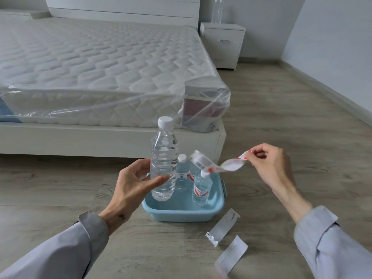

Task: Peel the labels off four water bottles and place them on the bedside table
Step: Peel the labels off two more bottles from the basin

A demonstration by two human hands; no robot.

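Observation:
My left hand (133, 183) grips a clear, label-free water bottle (164, 158) with a white cap, held upright above the light blue tub (181, 214). My right hand (271, 166) pinches one end of a peeled red-and-white label (217, 165), which hangs free in the air over the tub. Inside the tub stand bottles that still carry red labels, one at the back (182, 174) and one on the right (201, 190). Two bare bottles (217, 12) stand on the white bedside table (222, 44) far back.
Two peeled labels lie face down on the wooden floor, one (222, 227) right of the tub and another (231, 255) nearer me. A bed with a plastic-wrapped mattress (100, 67) fills the left. A grey wall (332, 47) runs along the right.

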